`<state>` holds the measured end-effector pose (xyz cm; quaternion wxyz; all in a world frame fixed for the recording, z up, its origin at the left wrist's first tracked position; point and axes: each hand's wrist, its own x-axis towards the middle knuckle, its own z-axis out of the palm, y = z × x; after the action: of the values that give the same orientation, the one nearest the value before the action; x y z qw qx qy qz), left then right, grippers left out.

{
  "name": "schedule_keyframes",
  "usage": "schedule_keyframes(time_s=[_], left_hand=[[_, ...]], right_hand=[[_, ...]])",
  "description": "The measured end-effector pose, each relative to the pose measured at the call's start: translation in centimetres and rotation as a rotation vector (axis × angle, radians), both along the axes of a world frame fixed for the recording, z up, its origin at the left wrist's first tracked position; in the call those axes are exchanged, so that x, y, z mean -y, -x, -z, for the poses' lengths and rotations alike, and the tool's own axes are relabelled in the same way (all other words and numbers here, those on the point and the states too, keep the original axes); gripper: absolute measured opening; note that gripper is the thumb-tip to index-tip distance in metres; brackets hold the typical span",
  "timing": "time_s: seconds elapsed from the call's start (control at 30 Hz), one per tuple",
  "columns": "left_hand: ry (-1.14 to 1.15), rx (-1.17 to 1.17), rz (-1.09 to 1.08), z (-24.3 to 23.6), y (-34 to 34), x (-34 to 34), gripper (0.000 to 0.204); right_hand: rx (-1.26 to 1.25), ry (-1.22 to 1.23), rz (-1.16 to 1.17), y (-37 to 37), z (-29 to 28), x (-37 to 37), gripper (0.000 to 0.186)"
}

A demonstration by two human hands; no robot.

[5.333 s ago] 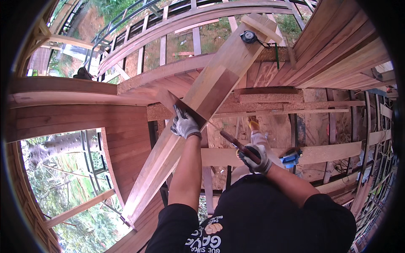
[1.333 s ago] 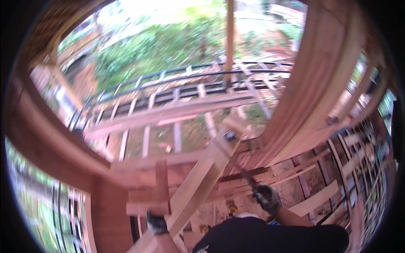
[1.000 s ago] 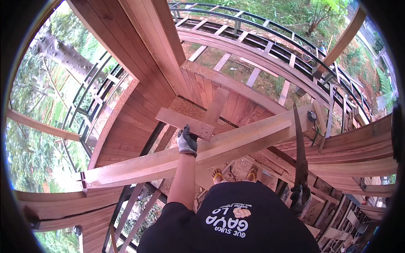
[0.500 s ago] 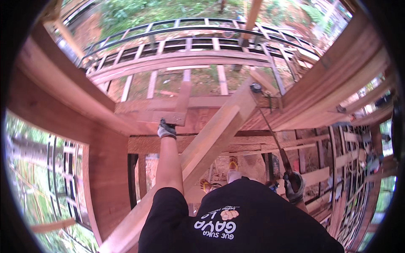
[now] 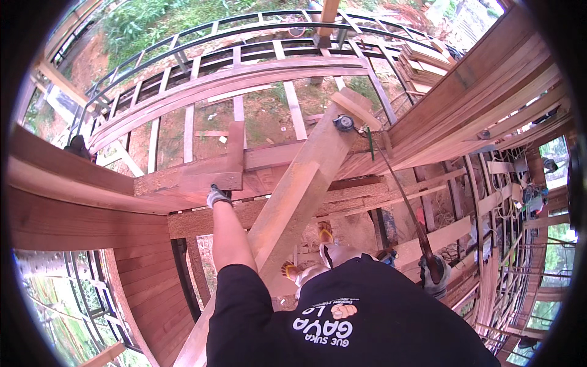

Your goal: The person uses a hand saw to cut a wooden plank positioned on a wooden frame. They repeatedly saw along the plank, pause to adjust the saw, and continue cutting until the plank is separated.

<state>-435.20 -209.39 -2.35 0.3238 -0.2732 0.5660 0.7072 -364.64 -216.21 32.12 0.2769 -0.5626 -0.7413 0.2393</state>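
My left hand (image 5: 219,196), in a grey-and-white glove, grips the near edge of an L-shaped wooden piece (image 5: 235,150) lying against a reddish plank. Its fingertips are partly hidden. Low on the right, my gloved right hand (image 5: 435,278) is closed round the brown handle of a long, thin tool (image 5: 406,208), which looks like a handsaw seen almost edge-on. The tool slants up and left toward a thick light beam (image 5: 299,177). On the beam's far end rests a round black tape measure (image 5: 343,123), with a thin green stick (image 5: 370,144) to its right.
Tall reddish plank walls (image 5: 73,214) stand at left, with more planks (image 5: 471,85) at right. Beyond runs a slatted timber frame with a dark metal rail (image 5: 244,25). Sandalled feet (image 5: 326,232) show below me. Stacked boards (image 5: 422,67) lie at far right.
The whole view has shifted, so the beam and frame appear farther left. My right hand and its tool have swung rightward from the tape measure. My left hand keeps hold of the L-shaped piece.
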Motion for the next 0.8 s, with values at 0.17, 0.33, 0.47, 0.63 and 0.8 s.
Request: schedule_keyframes(time_s=[0.17, 0.33, 0.47, 0.63, 0.8], left_hand=[[-0.024, 0.08, 0.024, -2.8, -1.1, 0.0, 0.039], [0.89, -0.227, -0.035, -11.0, -5.7, -1.5, 0.045], [0.4, -1.159, 0.054, -16.6, -9.3, -4.2, 0.031], [0.124, -1.552, 1.056, -22.3, -26.9, -18.6, 0.07], [0.52, -1.839, 1.358, -22.8, -33.6, -26.6, 0.071]], right_hand=[[-0.077, -0.029, 0.024, 1.2, -0.5, -2.4, 0.039], [-0.113, -0.065, 0.019, 1.1, 0.4, -3.1, 0.03], [-0.156, 0.018, 0.027, 0.7, 1.4, -3.8, 0.025], [-0.171, 0.094, 0.175, 0.1, 3.3, -4.2, 0.022], [-0.113, 0.009, 0.164, -0.6, 2.0, -3.9, 0.015]])
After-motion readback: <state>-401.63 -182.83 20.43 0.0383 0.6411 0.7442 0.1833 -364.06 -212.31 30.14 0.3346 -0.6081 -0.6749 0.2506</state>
